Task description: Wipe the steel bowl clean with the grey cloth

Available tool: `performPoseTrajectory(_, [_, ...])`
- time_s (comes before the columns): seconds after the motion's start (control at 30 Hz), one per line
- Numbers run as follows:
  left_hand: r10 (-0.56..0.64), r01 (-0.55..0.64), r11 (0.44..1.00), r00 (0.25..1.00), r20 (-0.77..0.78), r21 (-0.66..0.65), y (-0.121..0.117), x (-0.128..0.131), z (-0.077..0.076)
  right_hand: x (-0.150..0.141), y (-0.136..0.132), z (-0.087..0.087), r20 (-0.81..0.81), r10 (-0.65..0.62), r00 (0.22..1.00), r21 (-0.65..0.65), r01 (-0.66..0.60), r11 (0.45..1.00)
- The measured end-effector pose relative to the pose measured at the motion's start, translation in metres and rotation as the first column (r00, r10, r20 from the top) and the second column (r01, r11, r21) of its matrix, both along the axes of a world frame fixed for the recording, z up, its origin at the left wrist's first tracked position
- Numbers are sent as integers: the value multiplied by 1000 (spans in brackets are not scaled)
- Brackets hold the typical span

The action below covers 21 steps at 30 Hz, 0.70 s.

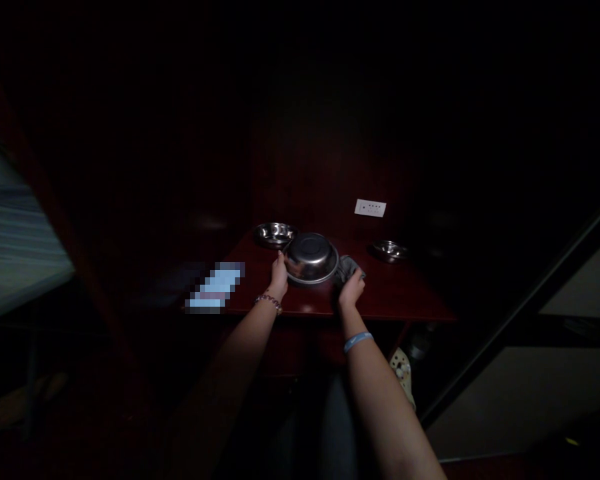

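A round steel bowl (311, 257) is tilted up on the dark red table (400, 293), its underside facing me. My left hand (279, 275) grips the bowl's left rim, a bead bracelet on the wrist. My right hand (352, 285) is closed on a grey cloth (347, 266) pressed against the bowl's right side; a blue band circles that wrist.
Two more steel bowls stand on the table: one behind at the left (275, 233), one at the right (390, 250). A white switch plate (370, 208) sits on the dark wall. A blurred light rectangle (215, 288) lies at the table's left. The room is very dark.
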<state>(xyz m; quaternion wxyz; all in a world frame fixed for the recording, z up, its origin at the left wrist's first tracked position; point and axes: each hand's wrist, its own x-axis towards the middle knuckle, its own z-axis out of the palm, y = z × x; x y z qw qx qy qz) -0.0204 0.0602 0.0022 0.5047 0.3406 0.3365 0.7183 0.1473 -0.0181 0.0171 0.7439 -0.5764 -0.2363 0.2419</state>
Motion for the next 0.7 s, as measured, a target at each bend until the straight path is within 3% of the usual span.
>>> performPoseTrajectory(0.13, [-10, 11, 999, 999, -51, 31, 0, 1, -1, -3, 5, -4, -124, 219, 968, 151, -200, 968])
performPoseTrajectory(0.27, [2, 4, 998, 996, -92, 62, 0, 2, -1, -4, 3, -4, -229, 313, 922, 290, -242, 926])
performPoseTrajectory(0.4, [18, -13, 998, 997, -81, 65, -1, 2, 0, -4, 0, 0, -278, 423, 862, 345, -321, 882])
performPoseTrajectory(0.57, [31, -24, 997, 995, -90, 78, -3, 3, 2, -12, -4, 5, -299, 617, 728, 471, -449, 759])
performPoseTrajectory(0.7, [37, -30, 993, 997, -64, 115, -2, 3, 1, -18, -5, 4, -263, 657, 707, 439, -518, 734])
